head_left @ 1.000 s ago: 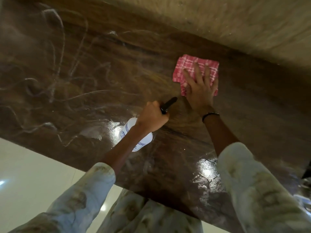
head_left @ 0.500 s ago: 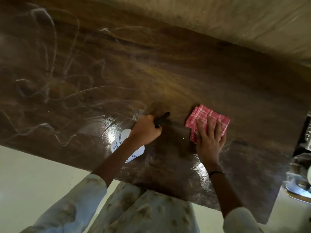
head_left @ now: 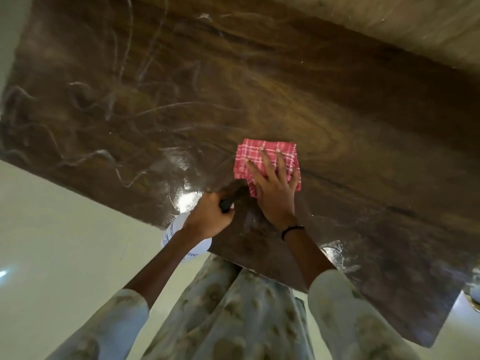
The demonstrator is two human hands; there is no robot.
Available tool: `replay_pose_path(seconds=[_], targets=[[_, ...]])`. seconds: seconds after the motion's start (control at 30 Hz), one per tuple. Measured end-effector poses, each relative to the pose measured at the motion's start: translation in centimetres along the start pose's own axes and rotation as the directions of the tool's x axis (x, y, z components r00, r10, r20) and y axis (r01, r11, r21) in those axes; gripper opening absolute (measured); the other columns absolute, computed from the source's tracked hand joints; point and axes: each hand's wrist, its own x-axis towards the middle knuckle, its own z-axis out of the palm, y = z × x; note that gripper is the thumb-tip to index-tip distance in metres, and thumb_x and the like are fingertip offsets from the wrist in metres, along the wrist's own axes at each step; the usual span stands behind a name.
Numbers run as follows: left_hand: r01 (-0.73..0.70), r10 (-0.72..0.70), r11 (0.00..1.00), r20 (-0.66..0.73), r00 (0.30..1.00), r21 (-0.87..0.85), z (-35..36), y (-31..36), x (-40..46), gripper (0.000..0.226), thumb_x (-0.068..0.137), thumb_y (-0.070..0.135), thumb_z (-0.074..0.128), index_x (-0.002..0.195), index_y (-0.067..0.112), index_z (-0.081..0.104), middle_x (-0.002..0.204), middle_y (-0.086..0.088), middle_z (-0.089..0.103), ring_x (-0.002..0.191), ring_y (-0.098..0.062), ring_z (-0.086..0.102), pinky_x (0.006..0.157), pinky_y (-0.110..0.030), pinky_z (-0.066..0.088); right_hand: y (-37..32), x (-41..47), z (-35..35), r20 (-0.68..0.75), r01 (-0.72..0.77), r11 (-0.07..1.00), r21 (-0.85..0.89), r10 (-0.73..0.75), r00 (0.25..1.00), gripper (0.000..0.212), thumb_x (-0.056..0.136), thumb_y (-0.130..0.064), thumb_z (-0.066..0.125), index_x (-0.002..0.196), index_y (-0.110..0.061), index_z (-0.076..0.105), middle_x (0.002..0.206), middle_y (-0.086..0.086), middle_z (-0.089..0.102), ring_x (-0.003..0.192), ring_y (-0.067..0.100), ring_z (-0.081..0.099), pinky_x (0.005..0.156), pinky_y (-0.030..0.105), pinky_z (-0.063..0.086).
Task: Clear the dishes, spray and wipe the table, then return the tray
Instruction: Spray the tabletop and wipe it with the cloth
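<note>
The soft, limp red-and-white checked folded cloth (head_left: 267,162) is pressed flat on the glossy brown wood-grain tabletop (head_left: 337,105) by the outspread right hand (head_left: 275,190); it is best held under a flat palm. The white plastic spray bottle (head_left: 181,240), judged light, is gripped at its neck by the left hand (head_left: 210,216).

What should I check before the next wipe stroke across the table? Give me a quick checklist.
1. Right hand flat on the red checked cloth: ok.
2. Cloth folded and lying on the table: ok.
3. Left hand has a firm grip on the spray bottle: ok.
4. Bottle kept out of the cloth's path: ok, it sits at the near edge.
5. Streaks to the far left wiped away: not ok, smears show.
6. Liquid left in the bottle: cannot tell.
</note>
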Motion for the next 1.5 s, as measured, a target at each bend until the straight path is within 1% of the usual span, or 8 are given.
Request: replay_pose_path(seconds=[0.17,0.37,0.7,0.83,1.03,1.2,1.33,1.5], targets=[[0.038,-0.039,0.999,0.096,0.995,0.021,1.6,-4.0,-5.5,0.023,0.079,0.016,0.059,0.058,0.019,0.051,0.044,0.000,0.043,0.035,-0.012,0.036,0.042,-0.023,0.026,1.3,-4.7,0.5,0.002,-0.007,1.000,-0.019,0.007,1.000,0.058,0.091,-0.023,0.055,0.144,-0.038,0.035,0.156,-0.001,0.025,0.144,0.032,0.018,0.105,0.066,0.024],[0.090,-0.107,0.992,0.238,0.965,0.083,4.6,-7.1,-9.8,0.011,0.077,0.020,0.055,0.070,0.017,0.063,0.059,-0.009,0.058,0.045,-0.020,0.048,0.047,-0.028,0.031,0.6,-7.2,1.0,-0.035,-0.132,0.991,0.026,0.133,0.990,0.064,0.091,-0.017,0.058,0.144,-0.038,0.031,0.157,0.000,0.024,0.144,0.033,0.017,0.103,0.069,0.024],[0.157,-0.162,0.985,0.075,0.984,0.073,5.3,-9.8,-11.6,0.032,0.075,0.007,0.055,0.054,0.023,0.038,0.052,-0.006,0.046,0.048,-0.030,0.044,0.050,-0.031,0.030,0.2,-7.6,1.3,-0.064,-0.114,0.993,0.031,0.116,0.991,0.056,0.090,-0.019,0.037,0.144,-0.035,0.036,0.157,0.002,0.023,0.145,0.036,0.014,0.101,0.073,0.020],[0.249,-0.250,0.968,-0.093,0.964,-0.019,4.3,-10.6,-11.1,0.021,0.074,0.004,0.055,0.056,0.008,0.045,0.050,-0.010,0.044,0.046,-0.027,0.037,0.050,-0.030,0.030,-2.7,-7.9,2.0,-0.074,-0.110,0.993,0.049,0.113,0.991,0.060,0.089,-0.013,0.052,0.143,-0.035,0.038,0.157,0.001,0.025,0.144,0.036,0.017,0.103,0.070,0.015],[0.160,-0.184,0.979,-0.209,0.961,-0.124,3.5,-11.1,-10.9,0.017,0.070,0.021,0.049,0.062,0.007,0.051,0.051,-0.012,0.046,0.048,-0.030,0.035,0.049,-0.037,0.036,-8.3,-10.2,4.7,0.072,0.218,0.976,-0.020,-0.217,0.974,0.057,0.086,-0.034,0.043,0.143,-0.034,0.038,0.156,0.001,0.027,0.143,0.034,0.020,0.106,0.064,0.017],[0.130,-0.170,0.977,-0.240,0.956,-0.172,2.3,-10.2,-10.6,0.016,0.072,0.019,0.051,0.057,0.020,0.045,0.049,-0.007,0.038,0.051,-0.026,0.028,0.050,-0.031,0.031,-3.8,-14.5,4.2,0.125,0.410,0.905,-0.112,-0.397,0.909,0.054,0.088,-0.035,0.046,0.141,-0.037,0.039,0.155,-0.001,0.030,0.144,0.029,0.021,0.111,0.060,0.017],[0.159,-0.193,0.971,-0.197,0.961,-0.179,1.7,-9.8,-10.3,0.032,0.078,0.006,0.056,0.054,0.022,0.042,0.049,-0.004,0.039,0.045,-0.022,0.030,0.049,-0.027,0.030,-1.0,-13.4,2.7,0.095,0.198,0.969,-0.145,-0.186,0.978,0.068,0.081,-0.027,0.065,0.142,-0.039,0.036,0.154,0.000,0.029,0.143,0.031,0.022,0.106,0.063,0.021],[0.134,-0.173,0.970,-0.191,0.966,-0.202,0.8,-9.0,-9.3,0.037,0.079,0.007,0.058,0.052,0.025,0.039,0.044,0.004,0.036,0.039,-0.012,0.029,0.044,-0.023,0.026,-7.1,-9.1,3.5,0.025,0.019,0.992,-0.122,-0.016,1.000,0.063,0.086,-0.023,0.059,0.143,-0.036,0.035,0.155,0.002,0.029,0.142,0.035,0.023,0.104,0.065,0.022]])
